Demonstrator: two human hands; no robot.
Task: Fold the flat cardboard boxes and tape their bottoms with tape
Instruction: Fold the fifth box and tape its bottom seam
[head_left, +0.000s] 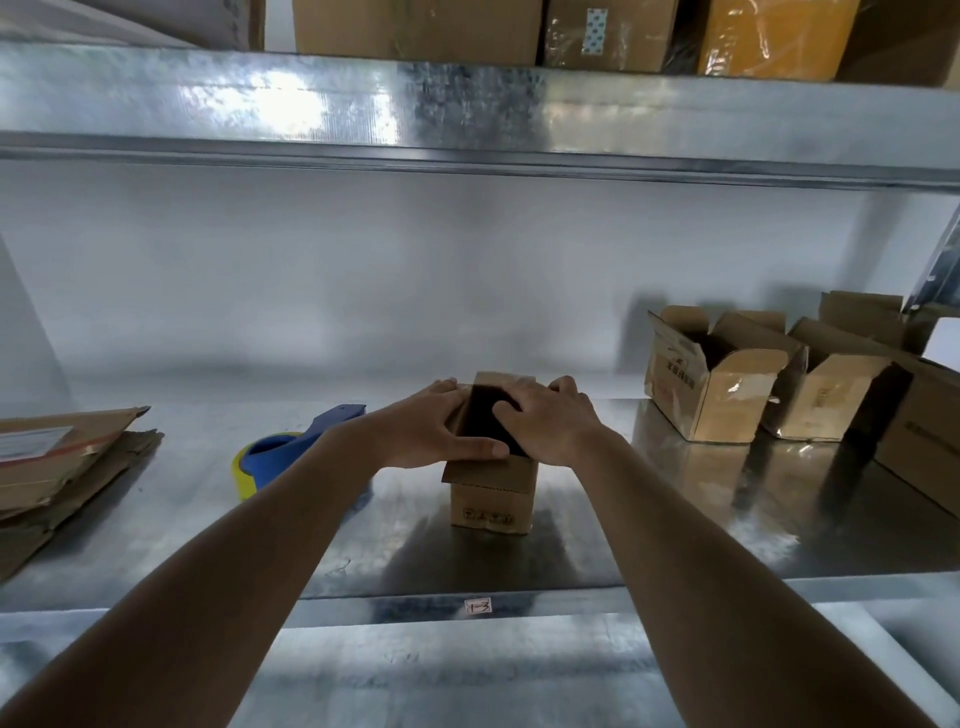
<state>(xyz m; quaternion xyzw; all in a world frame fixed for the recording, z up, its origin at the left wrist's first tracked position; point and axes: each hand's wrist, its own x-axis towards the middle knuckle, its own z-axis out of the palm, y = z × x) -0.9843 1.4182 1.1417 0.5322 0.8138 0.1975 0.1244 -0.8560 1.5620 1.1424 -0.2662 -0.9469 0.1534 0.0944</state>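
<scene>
Box (492, 499) stands at shelf centre, left hand (434, 426) gripping its 9 o'clock flap and right hand (553, 421) pressing fingers into the open top; flaps should probably be squared before reaching the tape dispenser (280, 457) at 9 o'clock.

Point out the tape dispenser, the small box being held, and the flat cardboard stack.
tape dispenser (291, 451): head view, blue handle.
small box (491, 501): head view, front wall.
flat cardboard stack (57, 467): head view, top sheet.
</scene>
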